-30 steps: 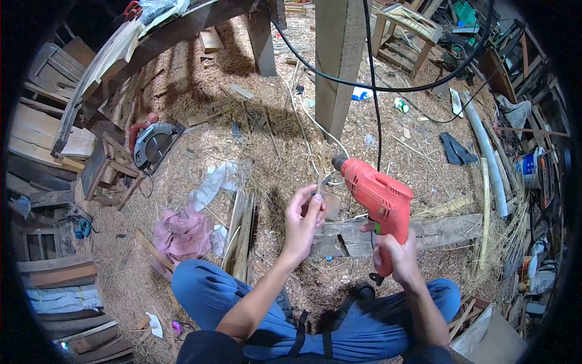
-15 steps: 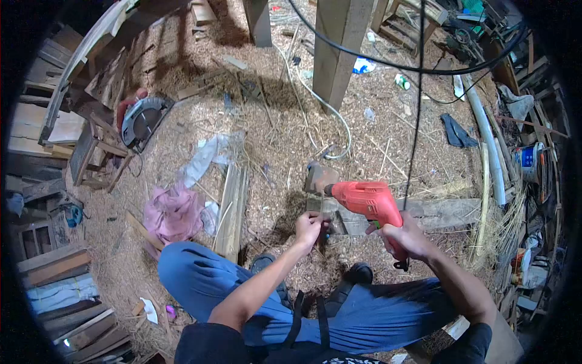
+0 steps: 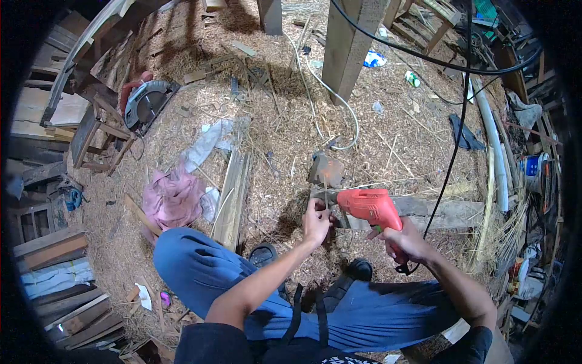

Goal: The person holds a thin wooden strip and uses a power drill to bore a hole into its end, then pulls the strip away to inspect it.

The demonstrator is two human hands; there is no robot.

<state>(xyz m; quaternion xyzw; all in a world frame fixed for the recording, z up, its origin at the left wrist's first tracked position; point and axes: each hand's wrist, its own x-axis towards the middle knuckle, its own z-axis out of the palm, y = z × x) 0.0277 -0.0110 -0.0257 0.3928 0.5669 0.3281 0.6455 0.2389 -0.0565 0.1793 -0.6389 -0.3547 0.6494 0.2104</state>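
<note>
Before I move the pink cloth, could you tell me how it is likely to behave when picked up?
The pink cloth would probably hang limp, since it lies in loose, crumpled folds. It may also bring up some wood shavings, as they surround it on the floor.

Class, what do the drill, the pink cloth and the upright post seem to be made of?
The drill: probably moulded plastic, smooth red shell with slots. The pink cloth: fabric, fibre unclear, dull and crumpled in soft folds. The upright post: apparently unpainted wood, square-edged, brownish with grain.
</note>
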